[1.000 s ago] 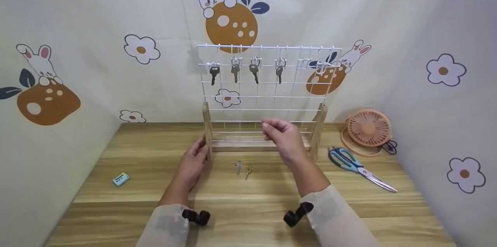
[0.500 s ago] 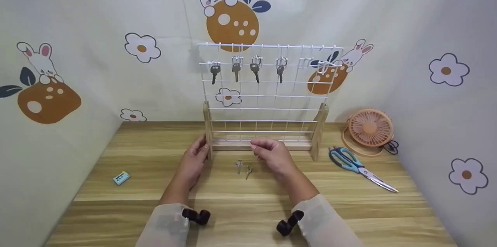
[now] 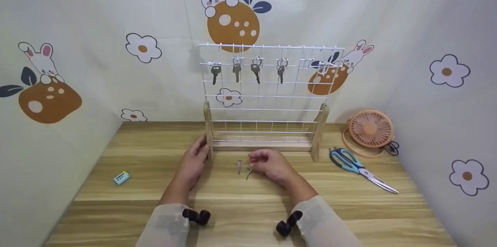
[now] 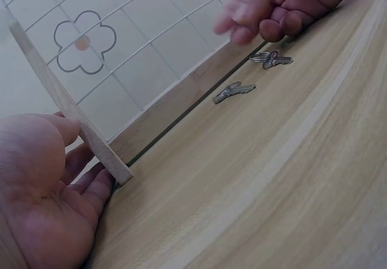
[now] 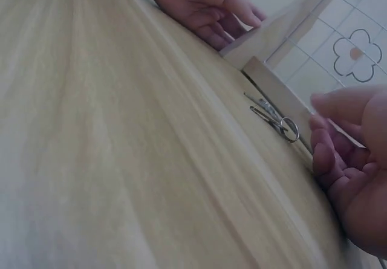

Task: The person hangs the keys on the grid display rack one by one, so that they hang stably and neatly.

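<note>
Gripping a post (image 3: 208, 128): left hand (image 3: 193, 162), 9 o'clock from keys (image 4: 234, 90); right hand (image 3: 273, 165) at 3, grip loosely parted, contact unclear imo.

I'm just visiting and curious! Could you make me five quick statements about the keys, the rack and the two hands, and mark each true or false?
1. Four hanging keys are on the white wire rack. True.
2. The left hand rests on the scissors. False: it holds the rack's left wooden upright.
3. Two loose keys lie on the table. True.
4. The right hand holds a key up in the air. False: no key shows in it; it is low over the table, beside the loose keys.
5. The scissors lie to the right of the rack, near the fan. True.
</note>
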The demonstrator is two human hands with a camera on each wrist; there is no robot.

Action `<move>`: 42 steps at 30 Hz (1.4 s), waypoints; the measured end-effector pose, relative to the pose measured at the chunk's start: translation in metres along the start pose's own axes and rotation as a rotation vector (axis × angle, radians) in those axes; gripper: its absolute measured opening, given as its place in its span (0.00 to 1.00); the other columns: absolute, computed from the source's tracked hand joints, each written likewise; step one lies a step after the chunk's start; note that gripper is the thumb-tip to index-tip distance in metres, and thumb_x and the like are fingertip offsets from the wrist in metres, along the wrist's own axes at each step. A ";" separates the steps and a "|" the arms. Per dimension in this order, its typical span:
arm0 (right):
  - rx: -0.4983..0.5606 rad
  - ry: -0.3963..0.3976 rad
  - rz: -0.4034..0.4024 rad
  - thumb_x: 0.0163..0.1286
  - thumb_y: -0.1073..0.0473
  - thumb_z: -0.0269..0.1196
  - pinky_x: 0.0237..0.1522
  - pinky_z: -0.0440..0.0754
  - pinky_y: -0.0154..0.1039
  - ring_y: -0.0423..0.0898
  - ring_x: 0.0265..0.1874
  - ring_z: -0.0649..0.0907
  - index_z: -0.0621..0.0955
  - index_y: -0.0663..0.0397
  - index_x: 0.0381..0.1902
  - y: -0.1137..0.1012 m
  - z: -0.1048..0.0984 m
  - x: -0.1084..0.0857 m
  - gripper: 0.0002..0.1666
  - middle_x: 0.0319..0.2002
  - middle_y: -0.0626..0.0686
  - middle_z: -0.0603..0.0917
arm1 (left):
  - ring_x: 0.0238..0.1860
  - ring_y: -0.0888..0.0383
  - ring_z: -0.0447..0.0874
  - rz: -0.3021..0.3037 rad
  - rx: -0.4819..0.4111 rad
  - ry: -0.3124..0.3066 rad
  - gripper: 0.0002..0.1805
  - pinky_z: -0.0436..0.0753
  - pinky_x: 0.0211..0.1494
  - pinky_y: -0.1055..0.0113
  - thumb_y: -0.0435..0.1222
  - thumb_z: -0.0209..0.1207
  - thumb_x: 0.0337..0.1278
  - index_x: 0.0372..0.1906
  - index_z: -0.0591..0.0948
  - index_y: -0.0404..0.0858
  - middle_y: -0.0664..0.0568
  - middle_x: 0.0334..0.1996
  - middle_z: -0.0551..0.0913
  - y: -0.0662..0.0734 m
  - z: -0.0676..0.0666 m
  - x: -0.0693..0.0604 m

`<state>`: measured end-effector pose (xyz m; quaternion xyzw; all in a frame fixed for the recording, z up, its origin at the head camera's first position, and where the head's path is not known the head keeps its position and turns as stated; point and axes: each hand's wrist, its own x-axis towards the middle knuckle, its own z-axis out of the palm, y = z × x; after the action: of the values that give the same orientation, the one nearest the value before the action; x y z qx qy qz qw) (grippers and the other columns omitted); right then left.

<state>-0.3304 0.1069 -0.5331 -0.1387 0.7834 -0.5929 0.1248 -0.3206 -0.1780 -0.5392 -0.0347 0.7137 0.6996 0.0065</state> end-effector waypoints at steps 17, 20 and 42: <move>-0.291 -0.036 -0.088 0.69 0.66 0.72 0.44 0.83 0.30 0.36 0.38 0.83 0.92 0.56 0.44 -0.002 -0.001 -0.005 0.07 0.41 0.52 0.93 | 0.83 0.48 0.64 -0.006 -0.007 0.004 0.30 0.69 0.84 0.49 0.40 0.50 0.86 0.85 0.63 0.46 0.46 0.84 0.64 0.000 0.002 0.001; -0.254 0.003 -0.079 0.70 0.62 0.72 0.45 0.84 0.30 0.37 0.39 0.84 0.92 0.56 0.46 -0.009 -0.006 -0.005 0.09 0.43 0.51 0.93 | 0.83 0.48 0.64 -0.006 -0.009 0.002 0.29 0.69 0.84 0.50 0.40 0.50 0.86 0.85 0.64 0.46 0.47 0.84 0.65 0.000 0.002 0.001; 0.387 0.412 -0.287 0.71 0.71 0.69 0.44 0.92 0.35 0.43 0.37 0.89 0.88 0.67 0.50 -0.135 -0.073 -0.033 0.11 0.39 0.50 0.92 | 0.84 0.46 0.62 0.007 0.018 0.005 0.30 0.66 0.86 0.48 0.40 0.48 0.87 0.85 0.62 0.46 0.46 0.85 0.63 -0.001 0.000 -0.001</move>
<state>-0.3168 0.1499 -0.3827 -0.0984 0.6373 -0.7581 -0.0975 -0.3193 -0.1775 -0.5397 -0.0339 0.7200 0.6931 0.0025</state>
